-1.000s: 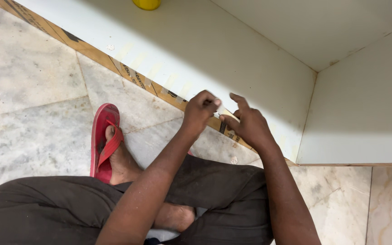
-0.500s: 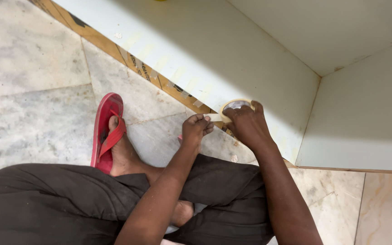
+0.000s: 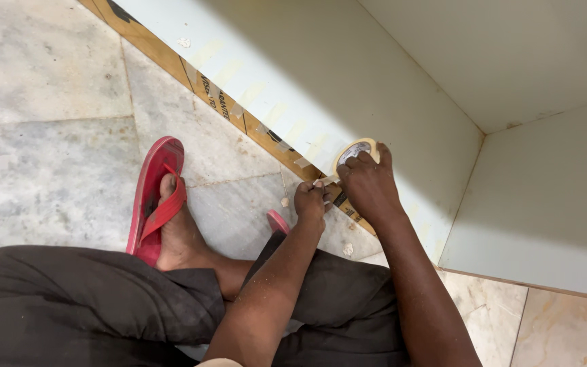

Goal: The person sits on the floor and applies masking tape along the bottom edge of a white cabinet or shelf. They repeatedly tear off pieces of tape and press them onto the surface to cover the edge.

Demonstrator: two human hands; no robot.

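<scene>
A roll of masking tape [image 3: 354,151] is held in the right hand [image 3: 369,187], whose fingers are curled closed around it, against the base of a pale wall [image 3: 348,75]. At about 8 o'clock from the roll, the left hand [image 3: 311,202] is pinched shut on the free tape end [image 3: 329,180]. The floor is made of grey-white marble tiles [image 3: 42,136]. A brown taped strip [image 3: 225,109] runs along the foot of the wall, toward 10 o'clock. At 9 o'clock from the hands, a red flip-flop [image 3: 152,190] is worn on one foot. A room corner is seen at 3 o'clock.
</scene>
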